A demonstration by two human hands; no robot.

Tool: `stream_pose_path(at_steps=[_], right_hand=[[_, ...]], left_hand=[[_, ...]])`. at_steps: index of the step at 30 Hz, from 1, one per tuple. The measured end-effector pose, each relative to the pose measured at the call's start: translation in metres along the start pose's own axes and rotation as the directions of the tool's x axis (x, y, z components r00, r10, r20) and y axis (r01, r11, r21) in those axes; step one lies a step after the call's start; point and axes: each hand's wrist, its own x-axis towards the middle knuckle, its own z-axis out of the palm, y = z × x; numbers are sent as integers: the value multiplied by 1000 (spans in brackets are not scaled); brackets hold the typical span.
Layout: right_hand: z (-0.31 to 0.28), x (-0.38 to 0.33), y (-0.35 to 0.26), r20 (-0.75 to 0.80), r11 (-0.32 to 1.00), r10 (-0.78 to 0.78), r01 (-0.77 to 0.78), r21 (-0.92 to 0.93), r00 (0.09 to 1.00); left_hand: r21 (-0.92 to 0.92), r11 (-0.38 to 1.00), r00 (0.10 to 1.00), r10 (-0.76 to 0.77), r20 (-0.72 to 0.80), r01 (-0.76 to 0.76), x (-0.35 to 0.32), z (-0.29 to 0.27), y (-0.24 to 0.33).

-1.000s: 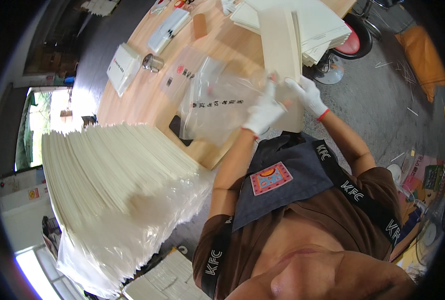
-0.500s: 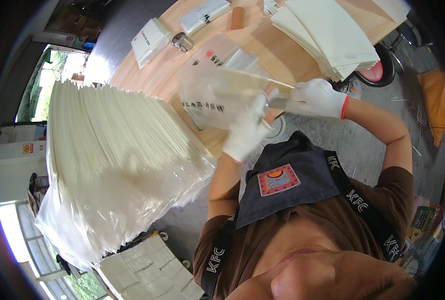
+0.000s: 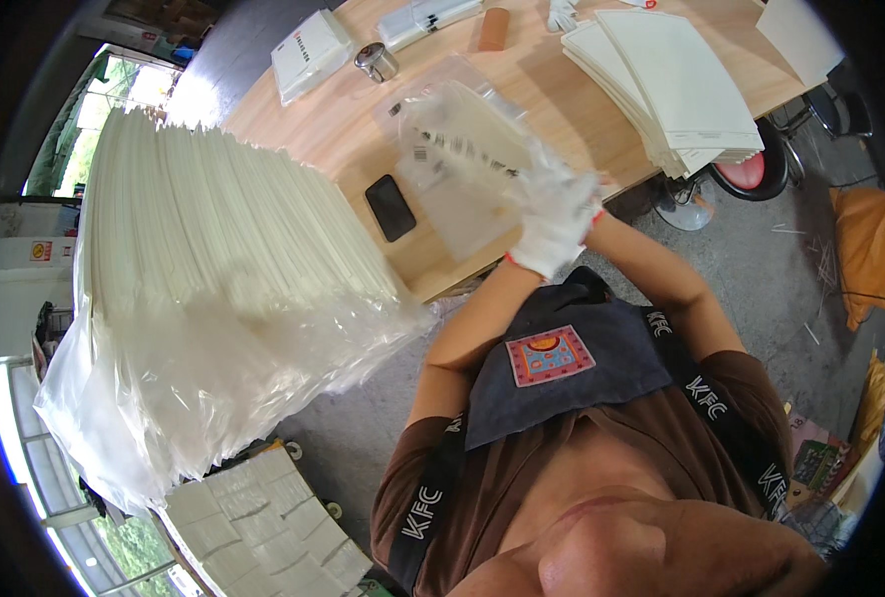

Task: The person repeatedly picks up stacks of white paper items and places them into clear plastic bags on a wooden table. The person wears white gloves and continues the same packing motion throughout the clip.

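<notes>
The pale wood-grained counter (image 3: 552, 99) runs from the left middle to the upper right, its edge bowed by the lens, above a grey floor (image 3: 741, 264) strewn with thin white strips at the right. A bright window (image 3: 89, 129) opens at the far left, and a red-topped stool (image 3: 741, 171) is partly under the counter, with an orange sack (image 3: 865, 254) on the floor beyond it.

Over the counter's near side is a clear printed bag (image 3: 462, 129), something pale and flat showing through it. The gloved left hand (image 3: 547, 239) and right hand (image 3: 580, 189) overlap at the bag's near end and cover it (both are blurred, so I cannot tell whether the fingers pinch or are spread). Flat clear plastic (image 3: 462, 224) lies beneath the bag, a black phone (image 3: 391, 208) just beside it.

A tall stack of cream sheets (image 3: 213, 229) in clear wrapping (image 3: 194, 398) hides part of the counter's left side. Farther back are a white wrapped pack (image 3: 311, 55), a metal cup (image 3: 376, 62) and a brown block (image 3: 494, 30); pale boards (image 3: 676, 80) lie fanned at the right.
</notes>
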Motion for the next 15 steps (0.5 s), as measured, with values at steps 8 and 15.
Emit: stream_pose_path(at_steps=[8, 15], right_hand=[[-3, -65, -7, -510, 957, -96, -61, -283, 855], [21, -80, 39, 134, 887, 230, -152, -435, 964]], left_hand=[[-255, 916, 947, -274, 169, 310, -109, 3, -9], [65, 708, 703, -679, -211, 703, -211, -22, -50]])
